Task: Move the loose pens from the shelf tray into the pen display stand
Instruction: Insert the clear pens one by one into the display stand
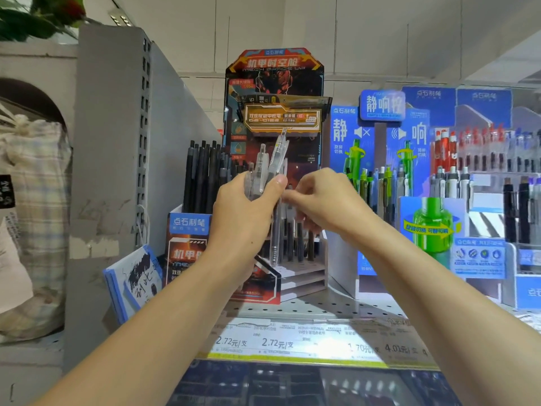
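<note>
- The left hand (pixel 248 206) grips a small bundle of clear-barrelled pens (pixel 268 168), thumb pressed across the front and fingers curled behind; their clip ends fan upward above the fist. Holding them as a bunch looks like a way to keep a supply ready while they are fed out singly.
- The right hand (pixel 319 197) meets it just beside the thumb, its fingertips pinching one pen (pixel 275 230) whose barrel hangs downward below both hands, tip toward the stand. My reading is that this pen is being drawn from the bundle to be slotted.
- Directly behind and below the hands stands the red-and-black pen display stand (pixel 275 83), with a tall printed backboard and stepped grey tiers (pixel 304 276) at its foot. Several dark-barrelled pens already stand upright in the tiers; whether free holes remain is hidden by the hands.
- At its left, a box compartment (pixel 190 227) of the same display holds a dense cluster of black pens (pixel 205 174), upright and leaning slightly.
- To the right, a blue display (pixel 380 112) carries green, white and dark pens in rows.
- All of this sits on a perforated metal shelf (pixel 322 306) with a price-label strip (pixel 292 341) along its front edge. The shelf tray named in the task I cannot pick out here.
</note>
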Tool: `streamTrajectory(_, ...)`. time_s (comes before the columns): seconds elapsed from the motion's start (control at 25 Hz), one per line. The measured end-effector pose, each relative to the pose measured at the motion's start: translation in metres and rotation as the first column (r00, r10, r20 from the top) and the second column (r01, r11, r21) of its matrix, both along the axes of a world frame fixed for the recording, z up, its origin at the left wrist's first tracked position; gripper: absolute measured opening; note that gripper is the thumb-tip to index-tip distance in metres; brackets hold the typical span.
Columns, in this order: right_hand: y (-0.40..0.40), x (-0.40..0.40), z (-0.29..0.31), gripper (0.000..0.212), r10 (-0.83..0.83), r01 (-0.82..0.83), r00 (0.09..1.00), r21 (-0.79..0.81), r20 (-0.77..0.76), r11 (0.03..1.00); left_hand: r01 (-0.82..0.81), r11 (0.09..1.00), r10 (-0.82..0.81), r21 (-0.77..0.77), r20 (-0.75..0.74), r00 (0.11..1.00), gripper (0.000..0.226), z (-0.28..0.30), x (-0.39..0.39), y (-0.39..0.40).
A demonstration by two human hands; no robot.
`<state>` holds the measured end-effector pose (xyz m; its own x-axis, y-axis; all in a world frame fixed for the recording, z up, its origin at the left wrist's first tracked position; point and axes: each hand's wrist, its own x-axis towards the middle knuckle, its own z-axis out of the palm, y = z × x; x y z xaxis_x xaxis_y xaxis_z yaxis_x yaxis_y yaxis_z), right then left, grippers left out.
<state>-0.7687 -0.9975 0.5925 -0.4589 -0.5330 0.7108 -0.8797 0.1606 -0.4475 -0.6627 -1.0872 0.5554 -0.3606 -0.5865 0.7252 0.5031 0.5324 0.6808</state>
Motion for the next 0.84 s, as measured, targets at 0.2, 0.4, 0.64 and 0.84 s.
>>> streamTrajectory(0.2,0.023,0.002,-0.007,0.024,0.591,-0.499,0.743,-0.328,0.314,0.802,0.076,0.997,-0.076,-0.010,0.022,0.997,0.006,0.000,-0.006,0.003)
streamTrajectory(0.4,0.028,-0.004,-0.005,0.009,0.624,-0.471,0.671,-0.419,0.401,0.776,0.124,0.992,-0.125,0.007,0.034,0.992,0.004,0.000,-0.008,0.011)
streamTrajectory(0.64,0.024,-0.019,-0.005,0.018,0.451,-0.305,0.854,-0.454,0.258,0.837,0.058,0.996,-0.059,0.070,-0.001,0.998,0.017,0.001,-0.010,0.008)
streamTrajectory(0.84,0.013,-0.026,-0.013,0.014,0.351,-0.238,0.909,-0.412,0.225,0.880,0.059,0.998,-0.059,0.006,-0.003,0.998,0.018,-0.001,-0.006,0.004)
